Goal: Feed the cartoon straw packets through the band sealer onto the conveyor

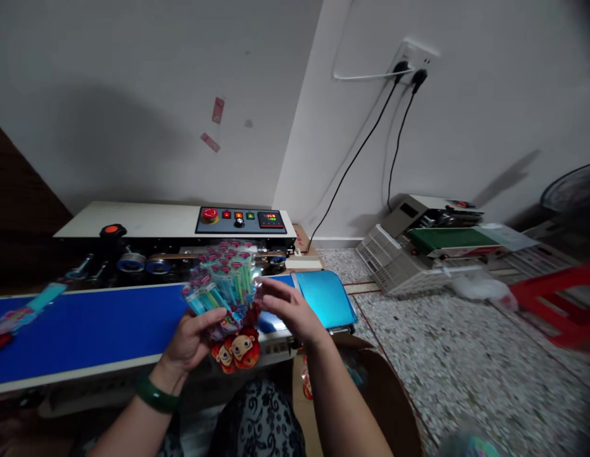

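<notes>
1. One cream machine (133, 219) with a blue belt (109, 324), behind the grip and reaching to both sides.
2. One green-belt machine (452, 240), well to the right of the grip.
3. One brown box (390, 393), below and right of the grip.
4. One bundle of packets (223, 279), in the grip; they overlap too much to count.
5. Two hands: the left hand (193, 339) clasps the bundle's lower left; the right hand (295, 311) curves at its right side, whether gripping I cannot tell.
6. One loose packet (33, 311) on the belt, left of the grip.
7. Two cartoon heads (245, 349), hanging just below the grip.
</notes>
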`<state>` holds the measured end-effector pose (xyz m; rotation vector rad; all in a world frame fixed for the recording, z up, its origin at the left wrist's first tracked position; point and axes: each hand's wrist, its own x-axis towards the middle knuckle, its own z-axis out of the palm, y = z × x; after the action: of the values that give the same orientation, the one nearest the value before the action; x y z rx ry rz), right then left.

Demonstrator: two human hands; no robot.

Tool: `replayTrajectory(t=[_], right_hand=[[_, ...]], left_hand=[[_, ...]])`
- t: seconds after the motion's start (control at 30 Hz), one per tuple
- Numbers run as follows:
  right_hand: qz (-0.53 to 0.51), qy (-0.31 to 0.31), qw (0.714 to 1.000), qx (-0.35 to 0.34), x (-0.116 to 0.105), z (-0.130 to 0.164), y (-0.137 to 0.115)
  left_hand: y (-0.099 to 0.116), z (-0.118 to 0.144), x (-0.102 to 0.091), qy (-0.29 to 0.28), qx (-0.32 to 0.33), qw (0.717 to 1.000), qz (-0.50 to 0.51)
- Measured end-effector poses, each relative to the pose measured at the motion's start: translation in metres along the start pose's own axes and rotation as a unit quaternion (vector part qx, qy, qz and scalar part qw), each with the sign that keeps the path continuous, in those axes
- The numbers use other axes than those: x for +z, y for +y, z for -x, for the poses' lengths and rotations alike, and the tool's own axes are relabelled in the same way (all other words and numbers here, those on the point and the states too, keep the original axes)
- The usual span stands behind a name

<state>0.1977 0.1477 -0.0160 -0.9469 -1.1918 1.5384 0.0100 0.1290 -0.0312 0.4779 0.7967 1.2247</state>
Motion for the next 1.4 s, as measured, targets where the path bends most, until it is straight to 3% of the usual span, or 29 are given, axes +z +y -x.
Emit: replayTrajectory(t=[0.1,0.27,0.37,0.47,0.53,0.63,0.77,0.9,1.0,1.1,1.17,1.2,1.4], right_hand=[[-0.014,-0.006,1.000,-0.008,0.019,0.007,0.003],[-0.047,0.108,0.993,-0.031,0.026,0.006,0.016],[-0.076,0.182,0.979,-0.047,0.012,0.007,0.019],[-0.070,0.292,0.953,-0.041,-0.020,0.008,0.021],[-0.047,0.322,0.946,-0.001,-0.044,0.007,0.024],[-0.027,0.298,0.951,0.076,-0.070,0.001,0.029],[-0.036,0.244,0.961,0.123,-0.075,-0.016,0.034],[0.013,0.222,0.967,0.122,-0.058,-0.033,0.036],[0.051,0.246,0.966,0.057,-0.036,-0.031,0.030],[0.030,0.140,0.990,-0.007,-0.008,-0.015,0.019],[0.015,0.054,0.998,-0.018,0.007,-0.005,0.012],[0.019,0.040,0.999,-0.021,0.013,-0.001,0.009],[0.041,0.129,0.990,-0.043,0.024,0.003,0.011]], left_hand=[[-0.002,0.002,0.005,-0.024,-0.008,0.999,-0.021],[-0.006,0.003,0.011,-0.019,0.004,0.999,-0.040],[-0.007,0.000,0.010,0.012,0.016,1.000,-0.023],[-0.004,-0.003,0.003,0.053,0.009,0.999,-0.007],[-0.001,-0.004,-0.001,0.058,0.013,0.998,-0.003],[0.003,-0.003,-0.003,0.053,0.026,0.998,0.000],[0.005,-0.001,0.000,0.052,0.027,0.998,0.002],[0.004,-0.001,0.000,0.045,0.027,0.999,0.001],[0.003,-0.003,0.000,0.042,0.022,0.999,0.003],[0.001,-0.003,0.002,0.017,0.019,1.000,-0.003],[-0.001,-0.003,0.004,-0.002,0.014,1.000,-0.013],[-0.002,-0.003,0.005,-0.009,0.009,1.000,-0.019],[-0.008,-0.001,0.009,-0.042,-0.017,0.997,-0.060]])
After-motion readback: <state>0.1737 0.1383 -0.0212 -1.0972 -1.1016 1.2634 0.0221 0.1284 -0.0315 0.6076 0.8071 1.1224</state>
